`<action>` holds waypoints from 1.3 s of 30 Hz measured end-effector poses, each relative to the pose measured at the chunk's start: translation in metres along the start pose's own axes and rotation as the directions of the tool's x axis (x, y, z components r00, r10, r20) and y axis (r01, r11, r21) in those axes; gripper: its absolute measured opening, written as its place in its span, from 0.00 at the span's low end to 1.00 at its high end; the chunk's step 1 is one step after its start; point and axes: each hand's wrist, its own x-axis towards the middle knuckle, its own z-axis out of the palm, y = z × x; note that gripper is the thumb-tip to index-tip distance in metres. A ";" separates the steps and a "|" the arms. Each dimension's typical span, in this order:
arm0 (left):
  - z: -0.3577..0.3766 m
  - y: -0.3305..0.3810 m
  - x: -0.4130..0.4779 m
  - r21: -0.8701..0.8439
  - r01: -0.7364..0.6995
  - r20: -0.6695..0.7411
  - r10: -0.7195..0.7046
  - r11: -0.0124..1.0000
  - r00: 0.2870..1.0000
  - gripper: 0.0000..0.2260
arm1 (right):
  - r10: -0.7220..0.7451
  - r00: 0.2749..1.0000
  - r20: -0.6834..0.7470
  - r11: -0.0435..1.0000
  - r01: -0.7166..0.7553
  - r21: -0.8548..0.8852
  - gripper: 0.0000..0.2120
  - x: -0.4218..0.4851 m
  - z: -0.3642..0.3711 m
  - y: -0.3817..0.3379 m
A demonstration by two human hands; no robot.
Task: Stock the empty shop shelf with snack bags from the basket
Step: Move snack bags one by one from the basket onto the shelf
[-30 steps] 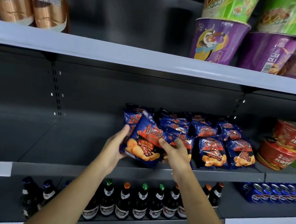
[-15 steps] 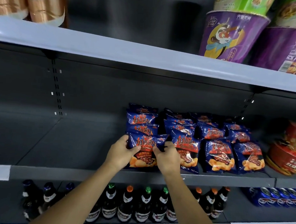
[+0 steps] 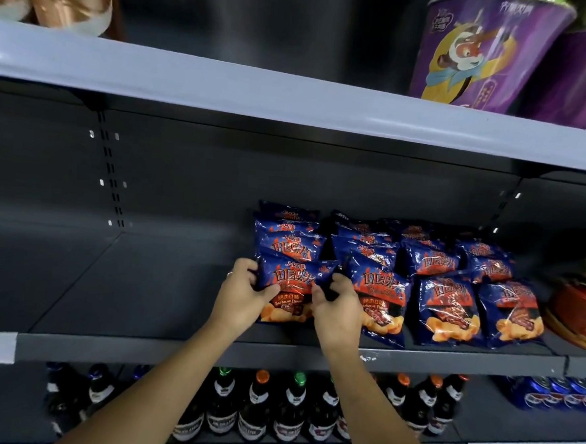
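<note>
Presently, both hands grip one glossy dark-blue foil snack bag [image 3: 289,292] printed with orange flames and golden crisps. Left hand [image 3: 244,296] pinches its left edge; right hand [image 3: 336,308] pinches its right edge. Bag stands upright at the front of the dark grey metal shelf [image 3: 136,291], heading the leftmost of four bag columns. Four bags form the front row; bags behind overlap and cannot be counted exactly. Left shelf half is bare.

Purple noodle tubs [image 3: 483,55] up top, bottles [image 3: 256,408] below (dark glass).
</note>
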 end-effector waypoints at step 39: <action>0.462 -0.046 -0.329 0.387 -0.076 0.885 -0.347 0.919 0.309 0.09 | 0.845 0.299 -0.442 0.529 -0.582 0.618 0.13 -0.245 -0.353 0.427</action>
